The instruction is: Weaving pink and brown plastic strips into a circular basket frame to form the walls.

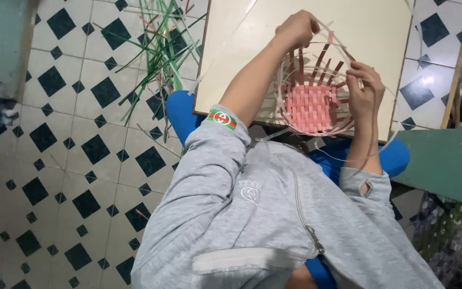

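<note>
Closest to us, we are looking down over a grey zip-up sweatshirt (274, 225), soft and creased, with its sleeves pushed up off the forearms. Past it we are working on a half-woven basket (312, 104) of flat pink strips, which is sitting at the near edge of a pale square tabletop (370, 32), almost over our lap. Its base is a tight checker weave, and loose uprights are fanning up around it, held in by whitish bands that are curving round the sides.

Our left hand (297, 28) is reaching over the far rim, its fingers closing on a pale strip (324, 29) that is arcing across the top. Our right hand (363, 85) is pressing against the right side of the basket, its fingers curling round the uprights there.

Left of the tabletop, a loose heap of thin green strips (159, 53) is spreading over the floor (70, 160), which is glossy white tile with black diamonds. Wide open floor is lying to our left. To our right, a green painted board (445, 160) is crowding in near the elbow, and the tabletop edge is running just under the basket. A blue stool (180, 115) is showing under the tabletop.
</note>
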